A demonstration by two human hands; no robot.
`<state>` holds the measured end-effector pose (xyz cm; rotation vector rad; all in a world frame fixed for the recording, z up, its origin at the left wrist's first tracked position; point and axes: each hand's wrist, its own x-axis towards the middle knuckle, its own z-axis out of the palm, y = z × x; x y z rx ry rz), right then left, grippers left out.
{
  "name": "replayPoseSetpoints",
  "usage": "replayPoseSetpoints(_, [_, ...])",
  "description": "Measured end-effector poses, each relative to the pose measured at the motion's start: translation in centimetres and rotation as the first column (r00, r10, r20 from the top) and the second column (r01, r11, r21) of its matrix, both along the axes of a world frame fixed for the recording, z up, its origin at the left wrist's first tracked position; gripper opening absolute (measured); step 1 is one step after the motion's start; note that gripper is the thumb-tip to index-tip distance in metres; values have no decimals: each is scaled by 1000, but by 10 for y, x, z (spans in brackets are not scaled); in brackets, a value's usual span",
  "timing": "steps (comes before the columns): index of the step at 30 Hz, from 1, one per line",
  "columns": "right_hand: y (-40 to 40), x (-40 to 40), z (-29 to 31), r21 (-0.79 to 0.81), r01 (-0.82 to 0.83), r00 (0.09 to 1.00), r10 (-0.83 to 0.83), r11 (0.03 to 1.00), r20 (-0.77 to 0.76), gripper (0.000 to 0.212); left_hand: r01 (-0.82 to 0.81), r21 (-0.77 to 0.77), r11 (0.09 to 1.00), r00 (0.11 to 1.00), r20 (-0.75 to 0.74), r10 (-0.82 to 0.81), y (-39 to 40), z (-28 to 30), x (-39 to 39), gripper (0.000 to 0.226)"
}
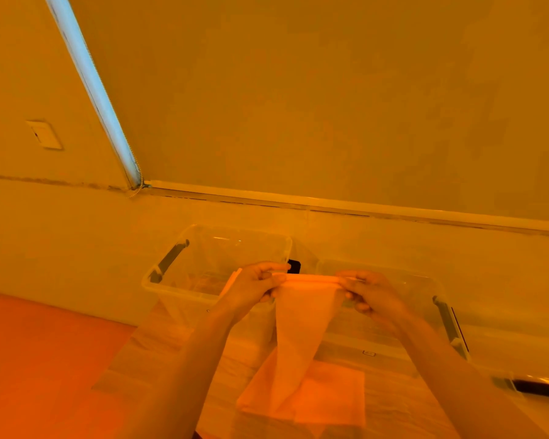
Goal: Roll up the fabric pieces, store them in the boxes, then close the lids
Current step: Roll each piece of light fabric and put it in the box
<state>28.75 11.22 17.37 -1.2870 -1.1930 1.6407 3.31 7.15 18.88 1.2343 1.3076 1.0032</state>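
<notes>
From my feed the whole room is washed in orange light. A drawn roller blind (pixel 330 99) fills most of the upper view, with a pale blue strip of daylight (pixel 92 87) along its left edge and a bead chain (pixel 139 182) hanging at the bottom corner. A wall plate (pixel 44 134) sits on the left wall (pixel 19 74). Below runs a pale ledge (pixel 76 242).
</notes>
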Motion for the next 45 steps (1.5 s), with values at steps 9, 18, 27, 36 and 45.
replayPoseSetpoints(9, [4, 1, 18, 71, -99, 986, 88, 993, 143, 20, 12, 8, 1000, 996, -87, -11, 9, 11, 3, 12])
replayPoseSetpoints(18, [3, -4, 29, 111, -15, 994, 3, 994, 107, 18, -68, 26, 997, 987, 147, 63, 18, 16, 19, 22])
replayPoseSetpoints(27, [0, 10, 41, 176, 110, 987, -128, 978, 99, 13, -49, 102, 994, 995, 96, 39, 28, 33, 31, 28])
replayPoseSetpoints(36, [-1, 14, 46, 214, 107, 975, -145, 971, 168, 8, 42, 95, 995, 999, -39, -38, 36, 39, 36, 21])
replayPoseSetpoints(45, [-5, 2, 37, 164, 173, 977, -190, 971, 93, 13, 18, 56, 998, 991, 131, -26, 45, 24, 23, 25])
